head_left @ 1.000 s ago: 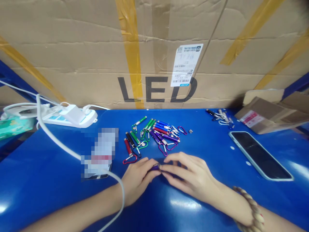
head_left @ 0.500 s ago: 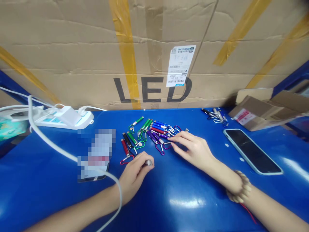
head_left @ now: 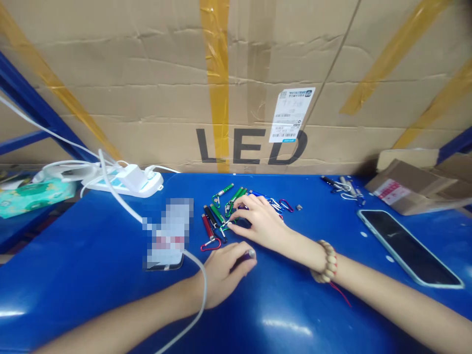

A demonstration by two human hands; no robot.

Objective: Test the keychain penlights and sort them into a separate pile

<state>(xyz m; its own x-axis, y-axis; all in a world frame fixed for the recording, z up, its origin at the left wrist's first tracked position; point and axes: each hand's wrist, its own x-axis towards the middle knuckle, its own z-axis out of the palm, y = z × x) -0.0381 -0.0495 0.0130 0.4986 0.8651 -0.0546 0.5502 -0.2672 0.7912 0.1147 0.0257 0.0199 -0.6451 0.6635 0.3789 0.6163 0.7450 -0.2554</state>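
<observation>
A pile of small keychain flashlights [head_left: 221,209] in green, blue, red, purple and black, several with carabiner clips, lies in the middle of the blue table [head_left: 110,275]. My left hand [head_left: 226,270] rests on the table in front of the pile, closed around a purple flashlight [head_left: 248,254] whose silver tip shows by the fingertips. My right hand [head_left: 258,221] lies over the right part of the pile, fingers bent down onto the flashlights; what they grip, if anything, is hidden.
A phone [head_left: 407,246] lies face up at the right, with a small open carton [head_left: 409,187] and more flashlights [head_left: 342,187] behind it. A white power strip [head_left: 129,182] and cable [head_left: 121,206] sit at the left. A large "LED" cardboard box [head_left: 236,88] walls the back.
My hands parted from the purple flashlight they held together. My left hand kept it. My right hand reached forward and left onto the pile.
</observation>
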